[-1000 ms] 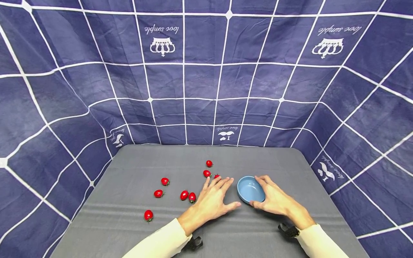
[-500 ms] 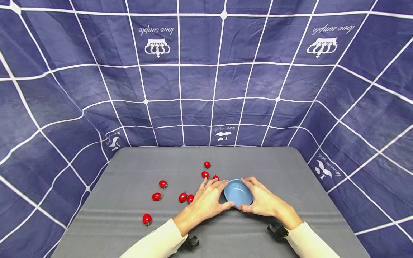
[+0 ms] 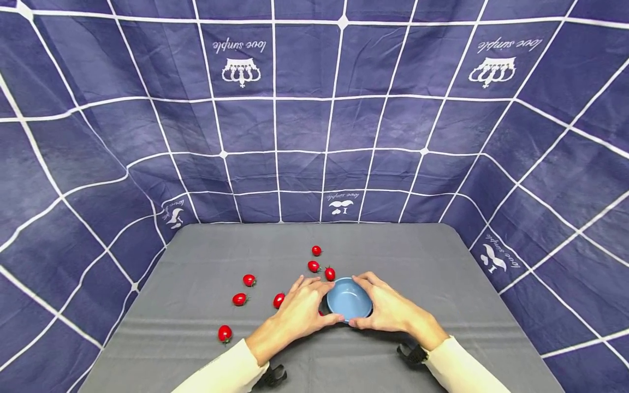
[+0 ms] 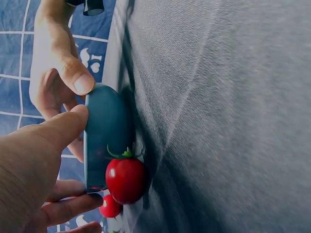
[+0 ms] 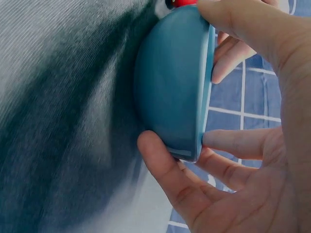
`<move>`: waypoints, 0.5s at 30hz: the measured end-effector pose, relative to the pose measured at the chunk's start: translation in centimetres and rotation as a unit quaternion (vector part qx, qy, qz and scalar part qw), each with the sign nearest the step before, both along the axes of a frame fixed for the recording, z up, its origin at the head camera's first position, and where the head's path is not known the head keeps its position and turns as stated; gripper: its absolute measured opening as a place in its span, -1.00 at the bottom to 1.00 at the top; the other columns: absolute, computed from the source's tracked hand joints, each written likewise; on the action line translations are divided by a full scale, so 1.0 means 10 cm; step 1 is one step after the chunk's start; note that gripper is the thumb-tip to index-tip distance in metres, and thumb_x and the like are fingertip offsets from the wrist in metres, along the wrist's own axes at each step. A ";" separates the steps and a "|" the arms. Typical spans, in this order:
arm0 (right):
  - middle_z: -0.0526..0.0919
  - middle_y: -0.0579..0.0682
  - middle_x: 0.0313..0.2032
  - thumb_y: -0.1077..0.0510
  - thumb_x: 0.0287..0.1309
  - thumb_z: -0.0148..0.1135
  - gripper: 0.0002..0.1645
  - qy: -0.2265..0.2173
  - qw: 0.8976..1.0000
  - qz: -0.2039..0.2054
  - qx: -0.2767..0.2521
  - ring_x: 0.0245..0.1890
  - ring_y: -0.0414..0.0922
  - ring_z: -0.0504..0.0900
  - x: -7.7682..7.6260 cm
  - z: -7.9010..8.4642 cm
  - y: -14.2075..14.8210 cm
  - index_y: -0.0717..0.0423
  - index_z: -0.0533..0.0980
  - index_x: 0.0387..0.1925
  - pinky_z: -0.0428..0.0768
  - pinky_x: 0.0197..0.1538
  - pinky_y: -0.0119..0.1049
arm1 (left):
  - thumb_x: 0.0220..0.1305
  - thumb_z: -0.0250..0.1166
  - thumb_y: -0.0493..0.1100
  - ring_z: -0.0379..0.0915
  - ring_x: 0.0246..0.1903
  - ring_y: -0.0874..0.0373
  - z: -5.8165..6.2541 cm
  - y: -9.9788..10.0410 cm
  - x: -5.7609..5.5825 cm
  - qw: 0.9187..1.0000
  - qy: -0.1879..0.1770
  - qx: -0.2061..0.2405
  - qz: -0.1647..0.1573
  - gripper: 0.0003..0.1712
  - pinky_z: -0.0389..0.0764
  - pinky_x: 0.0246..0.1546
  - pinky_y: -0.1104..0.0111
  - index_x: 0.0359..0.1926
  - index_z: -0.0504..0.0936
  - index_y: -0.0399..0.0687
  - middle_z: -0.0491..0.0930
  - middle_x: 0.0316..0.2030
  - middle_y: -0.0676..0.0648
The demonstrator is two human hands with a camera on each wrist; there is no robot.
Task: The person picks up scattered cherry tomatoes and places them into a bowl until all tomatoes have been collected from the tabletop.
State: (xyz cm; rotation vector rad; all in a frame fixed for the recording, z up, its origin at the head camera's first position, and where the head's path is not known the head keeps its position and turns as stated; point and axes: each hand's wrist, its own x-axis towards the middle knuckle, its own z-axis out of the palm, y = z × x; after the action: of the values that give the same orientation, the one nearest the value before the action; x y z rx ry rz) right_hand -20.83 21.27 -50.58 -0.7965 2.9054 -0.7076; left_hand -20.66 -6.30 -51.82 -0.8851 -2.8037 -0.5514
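Note:
A small blue bowl (image 3: pixel 349 299) sits upright between both hands over the grey cloth. My left hand (image 3: pixel 306 305) holds its left side, thumb at the near rim and fingers at the far rim. Opposite, my right hand (image 3: pixel 389 307) grips the right side; in the right wrist view its fingers curl round the wall of the bowl (image 5: pixel 170 82). Beside the bowl in the left wrist view is a cherry tomato (image 4: pixel 126 180) with a green stem, with another tomato (image 4: pixel 111 207) beyond it. Part of a tomato shows under the left hand in the head view.
Just past the bowl lie a tomato (image 3: pixel 330 273), a second tomato (image 3: pixel 313 266) and a farther tomato (image 3: pixel 316 250). Several more are spread to the left, the nearest tomato (image 3: pixel 224 333) at the front. Blue checked curtain (image 3: pixel 304 125) walls the grey table (image 3: pixel 408 251).
The right hand has brought the bowl leftward toward the tomatoes. My left hand, earlier apart from the bowl, now holds its left side and has shifted slightly left with it.

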 end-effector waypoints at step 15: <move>0.64 0.02 0.41 -0.32 0.06 0.85 0.29 0.012 1.000 0.020 -0.001 0.26 -0.07 0.78 -0.03 -0.02 -0.11 0.27 0.50 0.61 0.81 0.37 -0.05 | 0.24 0.74 0.38 0.71 0.45 -0.01 -0.04 -0.25 0.05 1.000 -0.016 0.012 -0.005 0.00 0.51 0.67 -0.28 0.56 0.69 0.03 0.83 0.34 0.00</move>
State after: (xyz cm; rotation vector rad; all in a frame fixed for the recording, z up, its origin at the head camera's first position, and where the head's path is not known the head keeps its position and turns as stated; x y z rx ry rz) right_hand -21.13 20.21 -50.76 -0.8660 2.9017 -0.7022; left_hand -20.15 -8.78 -52.22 -0.8934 -2.8172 -0.6035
